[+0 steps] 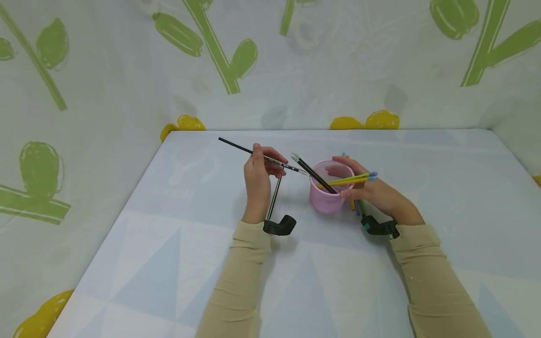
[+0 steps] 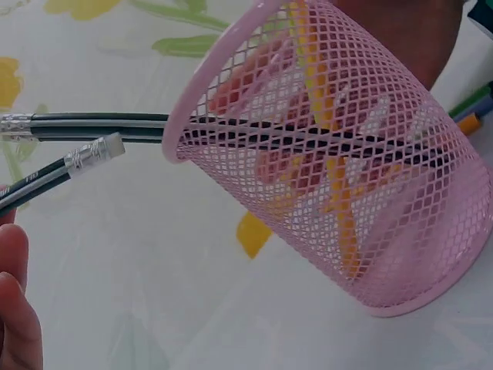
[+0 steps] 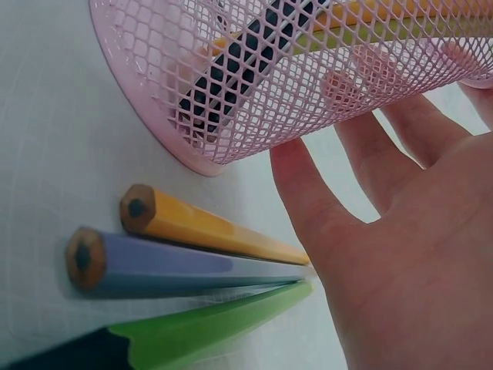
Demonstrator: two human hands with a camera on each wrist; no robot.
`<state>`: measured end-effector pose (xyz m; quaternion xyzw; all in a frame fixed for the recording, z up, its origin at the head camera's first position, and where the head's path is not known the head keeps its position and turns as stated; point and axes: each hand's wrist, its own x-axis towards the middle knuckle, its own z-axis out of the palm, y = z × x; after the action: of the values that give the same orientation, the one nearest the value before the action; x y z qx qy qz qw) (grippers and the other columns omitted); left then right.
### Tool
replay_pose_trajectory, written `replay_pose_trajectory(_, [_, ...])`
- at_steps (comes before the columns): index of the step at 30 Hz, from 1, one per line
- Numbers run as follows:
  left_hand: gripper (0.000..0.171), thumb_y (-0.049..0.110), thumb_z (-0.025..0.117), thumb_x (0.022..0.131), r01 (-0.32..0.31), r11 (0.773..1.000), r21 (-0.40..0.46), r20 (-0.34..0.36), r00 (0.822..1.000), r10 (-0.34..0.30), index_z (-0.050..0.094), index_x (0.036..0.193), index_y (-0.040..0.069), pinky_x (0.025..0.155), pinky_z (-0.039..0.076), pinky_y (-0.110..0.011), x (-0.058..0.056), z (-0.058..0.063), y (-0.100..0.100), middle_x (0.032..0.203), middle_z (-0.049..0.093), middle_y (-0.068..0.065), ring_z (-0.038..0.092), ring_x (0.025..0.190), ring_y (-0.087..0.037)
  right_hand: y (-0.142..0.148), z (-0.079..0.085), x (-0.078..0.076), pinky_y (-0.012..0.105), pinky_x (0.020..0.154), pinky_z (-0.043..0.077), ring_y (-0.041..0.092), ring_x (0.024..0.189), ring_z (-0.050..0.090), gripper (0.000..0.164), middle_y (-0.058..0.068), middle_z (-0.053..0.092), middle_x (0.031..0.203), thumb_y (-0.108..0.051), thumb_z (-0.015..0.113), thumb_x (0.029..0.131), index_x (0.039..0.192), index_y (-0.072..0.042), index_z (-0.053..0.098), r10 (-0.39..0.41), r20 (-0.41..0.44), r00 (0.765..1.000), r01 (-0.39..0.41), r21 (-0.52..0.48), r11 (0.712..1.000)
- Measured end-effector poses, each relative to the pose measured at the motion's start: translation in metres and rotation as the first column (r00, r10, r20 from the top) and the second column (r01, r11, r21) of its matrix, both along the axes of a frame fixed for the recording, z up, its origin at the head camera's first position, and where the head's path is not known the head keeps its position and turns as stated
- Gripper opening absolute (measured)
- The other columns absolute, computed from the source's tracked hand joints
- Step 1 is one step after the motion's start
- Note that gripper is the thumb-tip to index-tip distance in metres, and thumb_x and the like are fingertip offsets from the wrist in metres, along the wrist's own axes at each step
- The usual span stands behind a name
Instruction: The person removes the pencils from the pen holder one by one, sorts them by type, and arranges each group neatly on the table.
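Observation:
My left hand (image 1: 258, 180) pinches a black-and-silver pencil (image 1: 236, 146), its white eraser end pointing right, close to the rim of a pink mesh pencil cup (image 1: 326, 203). The right hand (image 1: 382, 195) grips that cup from its right side, thumb at the near rim and fingers round the far side. Two black pencils (image 2: 92, 126) lean out of the cup to the left, eraser ends up. A yellow pencil (image 1: 351, 180) and a yellow-green one lean out to the right. Beneath the left hand runs a thin dark-and-silver stick (image 1: 274, 198), partly hidden.
Beside the cup, under the right hand, an orange pencil (image 3: 216, 229), a blue-purple pencil (image 3: 185, 264) and a green pencil (image 3: 208, 327) lie on the table (image 1: 169, 188). The table's far edge meets a leaf-patterned cloth wall (image 1: 296, 103). Each wrist carries a small black camera (image 1: 280, 226).

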<state>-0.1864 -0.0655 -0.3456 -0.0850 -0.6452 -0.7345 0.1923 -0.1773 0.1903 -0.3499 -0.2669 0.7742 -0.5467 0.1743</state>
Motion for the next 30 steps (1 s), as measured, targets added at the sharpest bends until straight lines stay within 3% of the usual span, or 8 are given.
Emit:
replay_pose_trajectory(4, [0.048,0.037,0.025,0.098,0.004,0.996,0.093,0.005,1.000,-0.005,0.054,0.093,-0.001,0.049,0.043,-0.029,0.004,0.007,-0.004,0.071,0.061,-0.015,0.050,0.052,-0.034,0.001,-0.001,-0.001,0.056,0.100,0.016,0.025,0.125,0.033,0.069,0.005,0.035,0.139,-0.012,0.059,0.085,0.141,-0.026,0.019,0.002,-0.012,1.000,-0.002,-0.007,1.000])
replay_pose_trajectory(7, [0.048,0.038,0.024,0.098,-0.009,0.996,0.094,0.015,1.000,0.008,0.053,0.100,-0.001,0.046,0.039,-0.027,0.004,0.009,-0.008,0.063,0.055,-0.013,0.044,0.048,-0.027,0.004,-0.006,-0.006,0.056,0.099,0.019,0.022,0.127,0.030,0.069,0.002,0.036,0.138,-0.013,0.059,0.085,0.140,-0.029,0.020,0.004,-0.031,1.000,-0.004,-0.011,1.000])
replay_pose_trajectory(10, [0.047,0.038,0.021,0.098,-0.023,0.998,0.063,0.056,0.998,0.020,0.052,0.108,0.003,0.044,0.034,-0.026,0.005,0.008,-0.011,0.058,0.047,-0.010,0.037,0.045,-0.020,0.008,-0.014,-0.011,0.055,0.099,0.020,0.022,0.124,0.036,0.069,0.000,0.036,0.138,-0.014,0.059,0.086,0.140,-0.030,0.019,0.020,-0.036,0.999,-0.021,-0.021,1.000])
replay_pose_trajectory(14, [0.045,0.038,0.018,0.098,-0.015,0.999,0.036,0.148,0.989,0.009,0.048,0.121,0.014,0.043,0.027,-0.028,0.002,0.000,-0.018,0.057,0.044,-0.007,0.031,0.044,-0.017,0.011,-0.021,-0.012,0.056,0.099,0.017,0.021,0.121,0.041,0.071,-0.002,0.036,0.139,-0.016,0.059,0.086,0.141,-0.031,0.017,0.022,-0.036,0.999,-0.022,-0.009,1.000])
replay_pose_trajectory(18, [0.044,0.035,0.015,0.098,-0.003,1.000,0.012,0.186,0.983,0.001,0.041,0.129,0.020,0.042,0.025,-0.025,-0.005,-0.013,-0.023,0.057,0.044,-0.004,0.030,0.043,-0.014,0.008,-0.011,-0.005,0.057,0.099,0.018,0.022,0.124,0.035,0.069,0.000,0.036,0.138,-0.016,0.059,0.086,0.140,-0.032,0.019,0.002,-0.040,0.999,-0.001,0.012,1.000])
replay_pose_trajectory(22, [0.039,0.029,0.019,0.098,-0.048,0.998,-0.048,0.220,0.974,0.058,0.041,0.130,0.026,0.043,0.024,-0.025,-0.011,-0.019,-0.025,0.058,0.045,-0.003,0.029,0.044,-0.013,0.003,0.002,0.002,0.057,0.099,0.017,0.023,0.130,0.023,0.069,0.002,0.037,0.138,-0.016,0.059,0.085,0.140,-0.029,0.020,-0.033,-0.037,0.999,0.035,0.048,0.998])
replay_pose_trajectory(27, [0.037,0.024,0.033,0.095,-0.109,0.972,-0.208,0.279,0.946,0.165,0.042,0.131,0.026,0.049,0.027,-0.025,-0.016,-0.026,-0.028,0.064,0.050,-0.003,0.034,0.051,-0.014,0.005,-0.004,0.000,0.056,0.099,0.018,0.021,0.125,0.034,0.069,0.001,0.037,0.138,-0.015,0.058,0.086,0.141,-0.028,0.018,-0.006,-0.032,0.999,0.007,0.022,1.000])
replay_pose_trajectory(30, [0.036,0.026,0.038,0.095,-0.090,0.957,-0.274,0.277,0.946,0.168,0.043,0.131,0.023,0.052,0.029,-0.026,-0.017,-0.030,-0.030,0.069,0.055,-0.006,0.035,0.054,-0.016,0.006,-0.006,-0.001,0.056,0.099,0.018,0.023,0.124,0.037,0.070,0.002,0.036,0.139,-0.014,0.058,0.086,0.141,-0.027,0.017,0.003,-0.037,0.999,-0.002,0.013,1.000])
